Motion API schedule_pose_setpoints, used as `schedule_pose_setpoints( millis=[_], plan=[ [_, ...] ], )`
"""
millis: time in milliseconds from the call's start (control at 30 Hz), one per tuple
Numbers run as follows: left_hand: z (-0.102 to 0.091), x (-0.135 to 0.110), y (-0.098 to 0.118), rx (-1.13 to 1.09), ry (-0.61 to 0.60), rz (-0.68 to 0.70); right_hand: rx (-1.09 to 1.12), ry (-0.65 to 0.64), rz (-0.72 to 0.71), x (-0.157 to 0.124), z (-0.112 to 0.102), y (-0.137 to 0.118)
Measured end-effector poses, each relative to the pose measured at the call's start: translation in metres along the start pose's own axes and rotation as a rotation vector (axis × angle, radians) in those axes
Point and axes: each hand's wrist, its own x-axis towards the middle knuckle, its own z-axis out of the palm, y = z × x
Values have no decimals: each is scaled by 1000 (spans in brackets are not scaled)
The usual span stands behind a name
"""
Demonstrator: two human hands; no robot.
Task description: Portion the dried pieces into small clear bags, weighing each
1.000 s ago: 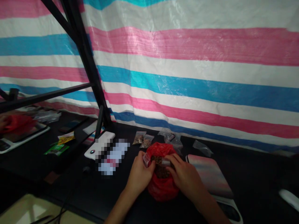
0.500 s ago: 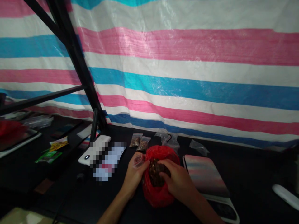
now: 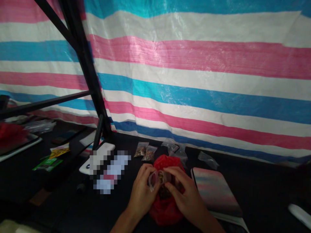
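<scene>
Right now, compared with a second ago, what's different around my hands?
Your right hand dipped into the red bag, then lifted a small clear container beside the little plastic bag in your left hand. The filled packets and scale stayed put.

Two hands; two filled bags (lying together); one green packet

The bare left forearm rises from the bottom edge, slanting right, while the bare right forearm slants left towards it. The ungloved left hand is bent inward, fingers curled over and thumb raised opposite them in a pinch. Facing it closely, the ungloved right hand reaches leftward, index finger extended above the bent thumb, both tips drawn near each other
</scene>
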Motion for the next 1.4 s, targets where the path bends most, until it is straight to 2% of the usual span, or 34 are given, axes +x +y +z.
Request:
schedule_pose_setpoints(
  millis=[100, 233, 433, 600, 700, 800, 867, 933, 1033, 1167, 1300, 1400],
  plan=[
    [0, -3, 5, -27, -69, 10, -93, -17, -175, -5, 4, -2],
    [0, -5, 9, -109, -95, 11, -237, 74, -348, -9, 8, 3],
    [-1, -3, 9, -178, -108, 17, -367, 152, -420, -8, 8, 10],
    [1, -2, 9, -141, -115, -1, -403, 196, -450, -9, 8, 9],
    [1, -3, 8, -54, -49, -8, -392, 230, -422, -7, 3, 8],
    [-2, -4, 8, 60, 41, -86, -379, 216, -327, -2, -7, 7],
    [-6, -4, 10, 110, 51, -176, -391, 119, -241, 2, -14, 7],
    [-11, -4, 11, 141, 24, -243, -416, -30, -155, 5, -18, 6],
    [-15, -3, 13, 147, -33, -276, -447, -209, -51, 8, -20, 3],
    [-15, -3, 11, -48, -91, -267, -461, -283, -7, 8, -16, 0],
    [-10, -2, 9, -368, -100, -253, -481, -267, -13, 7, -13, 3],
    [-6, -2, 7, -482, -84, -277, -446, -225, -1, 5, -10, 5]
  ],
)
